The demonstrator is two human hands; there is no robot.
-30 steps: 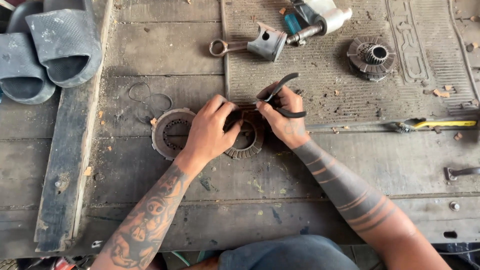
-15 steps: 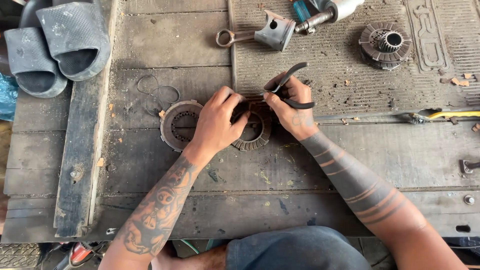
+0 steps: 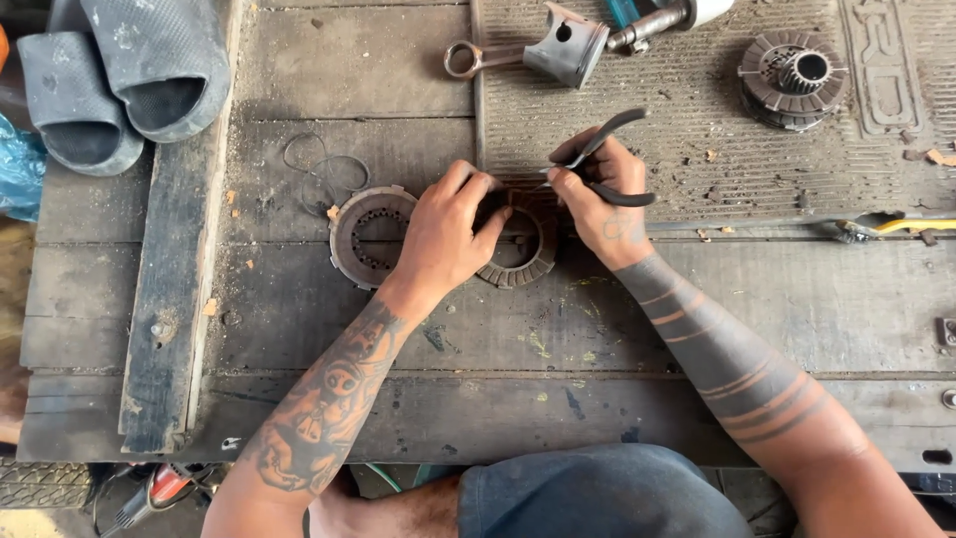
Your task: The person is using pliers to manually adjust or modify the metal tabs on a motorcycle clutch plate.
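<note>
Now your left hand (image 3: 446, 239) presses a toothed ring (image 3: 518, 271), fingers curled on it. Your right hand (image 3: 600, 194) grips pliers (image 3: 607, 159); a plate (image 3: 366, 237) lies just beside

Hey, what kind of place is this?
Probably a small motorcycle or engine repair workshop: a piston with connecting rod, a clutch hub and a toothed clutch plate lie on a worn wooden workbench.

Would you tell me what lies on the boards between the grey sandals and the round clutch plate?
In the head view, a dark wooden batten and thin wire rings lie between the sandals and the clutch plate.

Rough wood bench (image 3: 299, 329) — dull metal pliers (image 3: 607, 164)
</note>
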